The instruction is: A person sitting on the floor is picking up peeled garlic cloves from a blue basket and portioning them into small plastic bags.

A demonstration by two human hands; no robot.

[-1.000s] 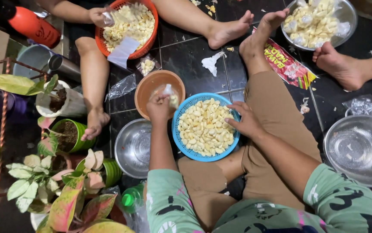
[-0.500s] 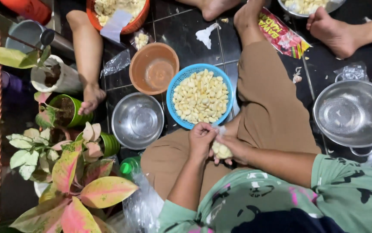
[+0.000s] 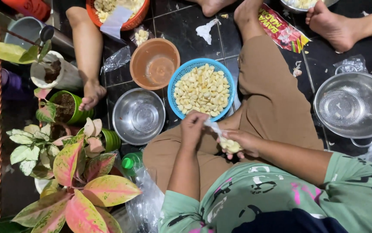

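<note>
I sit on a dark tiled floor with my legs folded. My right hand (image 3: 240, 143) cups a small clear bag of peeled garlic cloves (image 3: 231, 146) over my lap. My left hand (image 3: 193, 128) pinches the twisted top of that plastic bag (image 3: 214, 127). Just beyond my hands stands a blue basket (image 3: 181, 77) heaped with peeled garlic cloves (image 3: 202, 90). Both hands are closed on the bag.
An empty orange bowl (image 3: 139, 64) and an empty steel bowl (image 3: 123, 116) lie left of the basket. A steel colander (image 3: 354, 105) sits at right. Other people's bare legs and feet (image 3: 91, 92) reach in from the top. Potted plants (image 3: 71, 172) crowd the left side.
My hands left the blue basket and came back to my lap. They now hold a small plastic bag of garlic between them.
</note>
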